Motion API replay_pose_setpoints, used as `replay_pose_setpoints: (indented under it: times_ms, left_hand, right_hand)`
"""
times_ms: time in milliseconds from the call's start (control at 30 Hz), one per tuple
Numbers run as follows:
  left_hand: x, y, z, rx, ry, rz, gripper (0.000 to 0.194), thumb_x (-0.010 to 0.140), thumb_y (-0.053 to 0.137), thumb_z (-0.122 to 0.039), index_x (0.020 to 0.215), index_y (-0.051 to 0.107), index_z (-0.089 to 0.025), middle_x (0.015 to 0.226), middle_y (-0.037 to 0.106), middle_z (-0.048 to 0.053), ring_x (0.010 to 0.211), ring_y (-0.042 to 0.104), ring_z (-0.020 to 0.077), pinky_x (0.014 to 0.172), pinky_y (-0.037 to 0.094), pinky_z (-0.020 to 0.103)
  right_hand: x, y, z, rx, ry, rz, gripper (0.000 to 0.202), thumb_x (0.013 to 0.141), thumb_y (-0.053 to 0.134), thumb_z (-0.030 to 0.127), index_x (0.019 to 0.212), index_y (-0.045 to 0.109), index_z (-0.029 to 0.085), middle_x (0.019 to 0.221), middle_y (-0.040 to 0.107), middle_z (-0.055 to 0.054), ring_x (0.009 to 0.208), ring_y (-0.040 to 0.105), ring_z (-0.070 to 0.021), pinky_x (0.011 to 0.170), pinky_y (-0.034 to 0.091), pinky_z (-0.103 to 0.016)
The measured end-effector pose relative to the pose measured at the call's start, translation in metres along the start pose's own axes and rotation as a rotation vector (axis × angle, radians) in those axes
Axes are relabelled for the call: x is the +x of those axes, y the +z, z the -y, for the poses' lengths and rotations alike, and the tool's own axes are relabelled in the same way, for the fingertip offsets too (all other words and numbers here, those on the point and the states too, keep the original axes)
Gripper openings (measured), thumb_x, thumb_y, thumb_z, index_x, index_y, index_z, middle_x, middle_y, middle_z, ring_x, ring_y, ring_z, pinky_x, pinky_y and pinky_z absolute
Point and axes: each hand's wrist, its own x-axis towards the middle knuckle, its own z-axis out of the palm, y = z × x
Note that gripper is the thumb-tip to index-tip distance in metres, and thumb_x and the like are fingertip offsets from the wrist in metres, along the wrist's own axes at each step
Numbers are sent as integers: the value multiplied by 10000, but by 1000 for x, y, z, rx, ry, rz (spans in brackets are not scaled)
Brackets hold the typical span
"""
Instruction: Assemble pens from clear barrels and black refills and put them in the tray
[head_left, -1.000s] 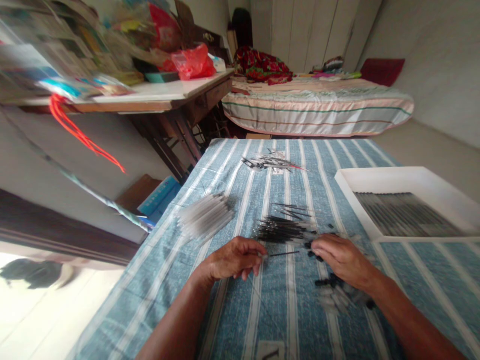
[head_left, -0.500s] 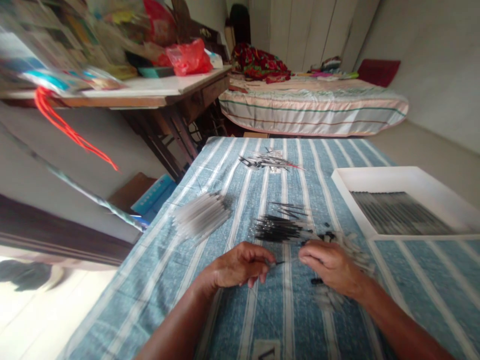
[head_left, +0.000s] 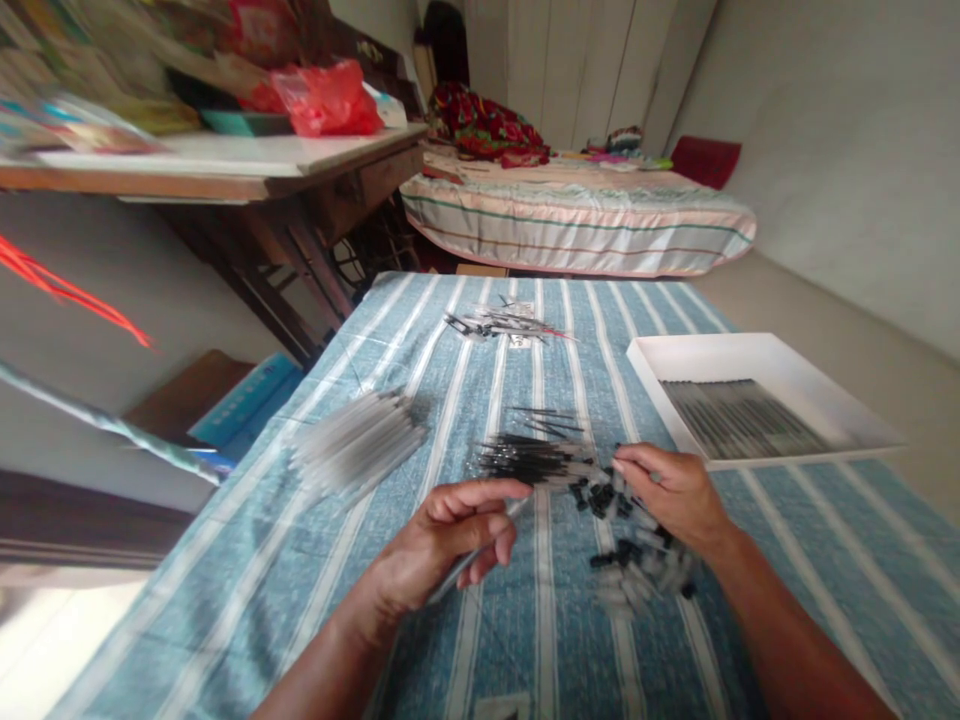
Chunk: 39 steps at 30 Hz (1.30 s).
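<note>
My left hand (head_left: 457, 540) is closed around a slim, translucent grey pen barrel (head_left: 469, 565), which slants up past the fingertips. To the right, my right hand (head_left: 671, 490) is pinched over a pile of small parts, with a dark speck at its fingertips too small to name. Beneath and beside that hand lie small black plugs (head_left: 600, 497) and clear pen caps (head_left: 630, 590). Just beyond my left fingertips is a heap of thin black pen refills (head_left: 525, 457). A stack of translucent pen barrels (head_left: 360, 440) lies farther left.
A white tray (head_left: 652, 385) on the right holds a row of dark pens (head_left: 742, 415). More thin loose pieces (head_left: 502, 322) lie at the far end of the striped cloth (head_left: 420, 640). A cluttered desk (head_left: 300, 170) stands at left, a bed (head_left: 577, 225) behind.
The view has swung right. My right hand has moved away from my left, over the small parts. The barrel in my left hand now shows clearly; before, only a dark tip showed.
</note>
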Motion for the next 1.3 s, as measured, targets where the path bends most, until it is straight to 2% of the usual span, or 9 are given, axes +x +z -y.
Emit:
replay_pose_setpoints:
  times_ms: [200, 433, 567, 733, 833, 967, 1100, 1300]
  left_hand:
    - [3, 1, 1, -26, 11, 2, 229, 792, 678, -247, 1008, 665, -171, 615, 656, 6, 367, 473, 45, 333, 303, 136]
    - [4, 3, 2, 11, -32, 5, 235, 793, 669, -251, 1003, 611, -164, 630, 648, 4, 366, 458, 46, 321, 332, 130]
    - [4, 4, 2, 44, -49, 13, 246, 799, 658, -248, 1021, 592, -164, 631, 641, 0, 372, 459, 46, 325, 339, 130]
    - [5, 3, 3, 72, -55, 11, 248, 801, 652, -235, 1029, 590, -160, 633, 640, -3, 374, 460, 44, 331, 338, 131]
    - [5, 3, 5, 83, -60, -2, 246, 797, 653, -229, 1025, 594, -157, 630, 641, -4, 373, 466, 44, 334, 327, 132]
    - [6, 4, 9, 95, -90, -14, 257, 787, 656, -222, 1028, 597, -154, 610, 640, -3, 370, 458, 41, 345, 328, 129]
    - [8, 7, 14, 118, -132, -4, 271, 778, 659, -226, 1033, 603, -155, 602, 630, -7, 392, 475, 49, 369, 360, 136]
    - [12, 15, 22, 72, -115, -59, 361, 710, 738, -283, 1022, 603, -159, 672, 630, -3, 429, 496, 55, 361, 344, 139]
  right_hand:
    - [-5, 6, -10, -174, -60, 237, 214, 892, 491, 257, 825, 686, 199, 686, 711, -18, 604, 658, -147, 594, 450, -224]
    - [-1, 18, 10, -537, -167, 443, 183, 877, 517, 209, 800, 684, 208, 664, 703, -34, 583, 633, -166, 555, 369, -242]
    - [3, 21, 18, -599, -122, 411, 124, 851, 560, 237, 841, 679, 204, 659, 704, -55, 585, 644, -195, 550, 365, -263]
    - [3, 25, 14, -626, -84, 435, 180, 866, 535, 229, 743, 665, 210, 632, 698, -42, 567, 637, -175, 533, 351, -249]
    - [1, 27, 11, -512, -159, 338, 157, 841, 540, 198, 729, 649, 207, 655, 693, -23, 593, 630, -157, 567, 378, -242]
    - [-3, 30, 21, -217, -260, 159, 127, 799, 523, 133, 763, 627, 197, 663, 674, -17, 601, 614, -147, 609, 419, -245]
    - [-8, 35, 42, 0, -334, 131, 127, 798, 498, 113, 794, 591, 199, 664, 644, -17, 628, 599, -152, 623, 438, -260]
    - [-15, 43, 61, 12, -389, 85, 116, 810, 485, 127, 776, 562, 206, 656, 619, -25, 605, 566, -158, 600, 431, -283]
